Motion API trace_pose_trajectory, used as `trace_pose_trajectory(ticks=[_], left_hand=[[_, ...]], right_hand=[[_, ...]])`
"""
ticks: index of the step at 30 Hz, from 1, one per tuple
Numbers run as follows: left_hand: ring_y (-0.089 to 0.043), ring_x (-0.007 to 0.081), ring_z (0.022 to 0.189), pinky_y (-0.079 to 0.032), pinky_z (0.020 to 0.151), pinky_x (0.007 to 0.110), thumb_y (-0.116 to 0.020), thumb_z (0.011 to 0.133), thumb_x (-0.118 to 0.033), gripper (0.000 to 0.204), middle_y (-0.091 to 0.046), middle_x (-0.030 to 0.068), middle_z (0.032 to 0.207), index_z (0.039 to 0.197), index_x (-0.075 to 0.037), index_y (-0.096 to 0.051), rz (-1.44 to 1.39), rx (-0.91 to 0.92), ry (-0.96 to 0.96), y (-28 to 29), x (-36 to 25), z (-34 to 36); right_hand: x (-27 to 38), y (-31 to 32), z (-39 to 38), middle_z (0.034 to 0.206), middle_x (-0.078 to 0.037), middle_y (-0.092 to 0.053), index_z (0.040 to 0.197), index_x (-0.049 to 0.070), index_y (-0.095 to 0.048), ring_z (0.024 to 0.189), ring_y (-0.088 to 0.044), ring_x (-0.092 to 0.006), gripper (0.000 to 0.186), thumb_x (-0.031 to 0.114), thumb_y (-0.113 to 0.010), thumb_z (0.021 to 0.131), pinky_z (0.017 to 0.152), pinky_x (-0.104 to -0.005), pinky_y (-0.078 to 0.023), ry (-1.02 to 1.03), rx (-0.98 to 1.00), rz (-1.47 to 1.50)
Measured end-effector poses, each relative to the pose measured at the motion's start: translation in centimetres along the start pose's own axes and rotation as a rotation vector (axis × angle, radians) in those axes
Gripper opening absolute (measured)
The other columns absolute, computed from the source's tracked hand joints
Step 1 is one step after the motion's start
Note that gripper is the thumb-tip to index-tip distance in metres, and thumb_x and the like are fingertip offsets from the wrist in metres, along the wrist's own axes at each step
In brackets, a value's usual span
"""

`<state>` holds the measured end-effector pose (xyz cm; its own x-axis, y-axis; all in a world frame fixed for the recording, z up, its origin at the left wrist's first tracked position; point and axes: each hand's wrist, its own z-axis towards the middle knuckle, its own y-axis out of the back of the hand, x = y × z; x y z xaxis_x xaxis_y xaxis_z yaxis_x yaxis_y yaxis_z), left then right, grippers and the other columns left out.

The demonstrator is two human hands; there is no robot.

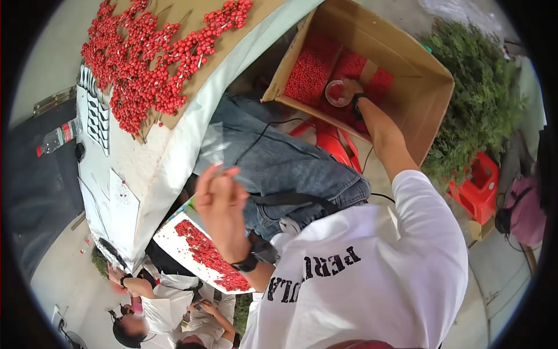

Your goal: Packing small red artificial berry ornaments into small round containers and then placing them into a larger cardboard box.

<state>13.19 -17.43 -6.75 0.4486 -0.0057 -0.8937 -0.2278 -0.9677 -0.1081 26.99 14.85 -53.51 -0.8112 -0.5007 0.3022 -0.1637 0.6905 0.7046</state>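
My left hand [221,203] is raised over my lap and pinches a clear plastic bag [214,144] that hangs open above my jeans. My right hand [349,92] reaches into a tilted cardboard box [418,87] full of small red berries [311,72] and grips a small clear cup [337,93] filled with those berries. A black band sits on each wrist.
A white-covered table [157,157] carries a cardboard sheet heaped with red berry sprigs [145,64]. A white tray of red berries [203,256] lies below my left arm. Green foliage [476,93] and red plastic stools [479,186] stand at the right. Other people sit at the lower left [157,314].
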Motion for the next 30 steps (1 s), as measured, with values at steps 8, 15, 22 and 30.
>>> trace_pose_trajectory(ticks=[8,15,22,30], left_hand=[[-0.062,0.0135,0.065,-0.043,0.051,0.022,-0.059,0.093,-0.011,0.022,-0.070,0.0171,0.097,0.109,0.004,-0.062,-0.055,0.192,0.202,-6.3,5.2,2.7],[-0.065,0.0158,0.070,-0.047,0.057,0.024,-0.060,0.093,-0.012,0.023,-0.070,0.0164,0.100,0.109,0.004,-0.063,0.039,0.286,0.201,-7.8,7.9,3.4],[-0.065,0.0158,0.071,-0.047,0.058,0.024,-0.059,0.093,-0.012,0.022,-0.070,0.0159,0.099,0.108,0.003,-0.063,-0.023,0.277,0.134,-8.0,8.9,3.1],[-0.062,0.0130,0.068,-0.044,0.058,0.023,-0.056,0.095,-0.014,0.019,-0.069,0.0118,0.096,0.107,0.001,-0.060,-0.133,0.208,0.107,-6.2,9.8,3.4]], right_hand=[[-4.0,0.6,2.7,0.090,-0.014,-0.067,0.113,0.004,-0.059,0.085,-0.066,-0.0262,0.046,0.025,-0.070,0.073,0.077,-0.0413,-0.052,-0.081,0.232,0.494],[2.4,9.3,3.6,0.106,-0.020,-0.061,0.128,0.006,-0.044,0.088,-0.065,-0.0346,0.064,0.022,-0.073,0.074,0.073,-0.0442,-0.053,0.333,-0.393,0.265],[9.1,6.3,2.4,0.107,-0.027,-0.059,0.132,0.015,-0.046,0.088,-0.062,-0.0455,0.060,0.022,-0.070,0.077,0.075,-0.0522,-0.052,0.172,-0.666,0.071],[10.4,1.9,-1.5,0.114,-0.022,-0.057,0.137,0.025,-0.044,0.087,-0.062,-0.0453,0.067,0.012,-0.068,0.075,0.076,-0.0508,-0.054,0.468,-0.397,0.122]])
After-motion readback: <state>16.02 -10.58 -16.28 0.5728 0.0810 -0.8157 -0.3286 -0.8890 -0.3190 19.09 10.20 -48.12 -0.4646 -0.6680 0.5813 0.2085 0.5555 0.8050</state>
